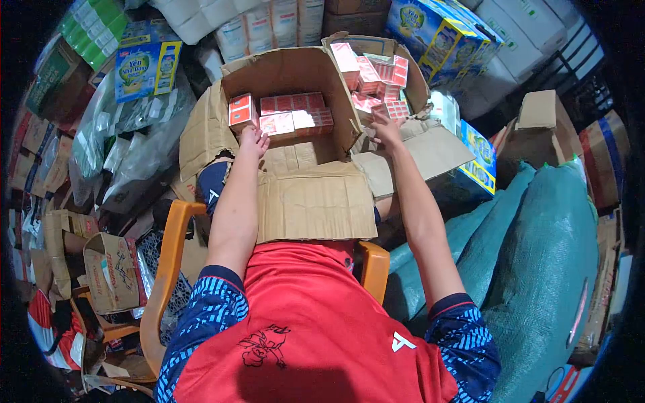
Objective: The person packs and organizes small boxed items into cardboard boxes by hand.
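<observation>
An open cardboard box (316, 201) stands in front of me with its near flap folded out. Inside it, red-and-white packs (292, 113) lie along the far side, and a red pack (242, 110) sits upright at the left. My left hand (254, 140) is at the near edge of that red pack, fingers apart, not wrapped round it. To the right, a second open box (413, 151) holds a loose heap of red-and-white packs (368, 75). Over its near side, my right hand (387, 129) reaches in with fingers spread, close to the lowest packs.
Large green sacks (547, 242) fill the right side. An orange chair (171, 269) has armrests on both sides of me. Blue-and-yellow cartons (420, 30) are stacked behind, and plastic-wrapped goods (141, 134) lie at the left.
</observation>
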A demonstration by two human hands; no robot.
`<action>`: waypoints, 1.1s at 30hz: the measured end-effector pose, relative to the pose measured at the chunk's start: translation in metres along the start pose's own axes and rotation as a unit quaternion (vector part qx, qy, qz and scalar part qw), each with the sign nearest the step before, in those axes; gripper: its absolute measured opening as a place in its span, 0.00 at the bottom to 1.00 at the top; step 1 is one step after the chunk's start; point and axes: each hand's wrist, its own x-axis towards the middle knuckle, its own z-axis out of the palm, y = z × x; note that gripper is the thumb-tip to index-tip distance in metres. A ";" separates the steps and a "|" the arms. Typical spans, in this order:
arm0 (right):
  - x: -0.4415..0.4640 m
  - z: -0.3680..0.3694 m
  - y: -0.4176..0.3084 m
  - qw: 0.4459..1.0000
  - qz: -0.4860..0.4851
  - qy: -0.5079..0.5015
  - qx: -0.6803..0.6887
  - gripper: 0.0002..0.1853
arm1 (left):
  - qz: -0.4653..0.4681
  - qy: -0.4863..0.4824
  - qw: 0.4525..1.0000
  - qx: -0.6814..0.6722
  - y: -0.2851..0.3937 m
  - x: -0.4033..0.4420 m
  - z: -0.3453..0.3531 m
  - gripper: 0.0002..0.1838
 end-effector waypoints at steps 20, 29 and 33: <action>0.026 0.000 0.034 0.895 -0.171 0.375 -0.173 0.27 | 0.028 0.003 0.997 0.068 0.000 -0.020 0.008 0.18; 0.028 -0.004 0.026 0.945 -0.114 0.305 -0.041 0.13 | 0.075 0.018 0.993 0.087 -0.003 -0.029 0.014 0.11; 0.045 -0.017 0.042 0.923 -0.159 0.349 0.024 0.14 | 0.081 0.009 0.990 0.116 -0.005 -0.016 0.013 0.14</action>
